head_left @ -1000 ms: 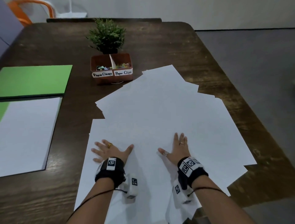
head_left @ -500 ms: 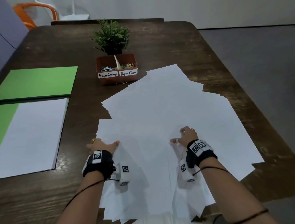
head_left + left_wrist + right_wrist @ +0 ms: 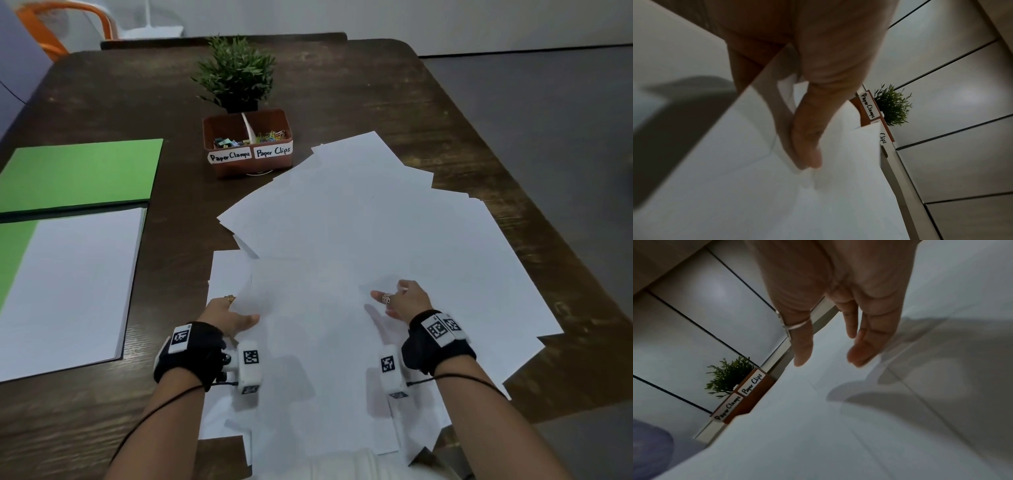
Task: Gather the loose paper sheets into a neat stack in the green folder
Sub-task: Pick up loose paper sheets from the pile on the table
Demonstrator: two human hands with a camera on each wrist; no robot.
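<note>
Several loose white sheets [image 3: 376,233] lie fanned over the middle and right of the dark wooden table. The green folder [image 3: 78,171] lies open at the left, with a squared stack of paper [image 3: 68,284] on its near half. My left hand [image 3: 239,308] pinches the left edge of a top sheet [image 3: 777,194], thumb [image 3: 807,146] on top and fingers underneath, mostly hidden by the sheet. My right hand [image 3: 397,299] hovers close over the sheets with fingers loosely extended [image 3: 859,353] and holds nothing.
A brown box [image 3: 248,147] labelled Paper Clamps and Paper Clips stands behind the sheets, with a small potted plant [image 3: 236,75] behind it. An orange chair [image 3: 68,20] is at the far left. Some sheets overhang the table's near edge [image 3: 565,404].
Both hands were flat on the sheets. The left hand slid left and took hold of a sheet's edge. The right hand lifted off the paper and its fingers loosened.
</note>
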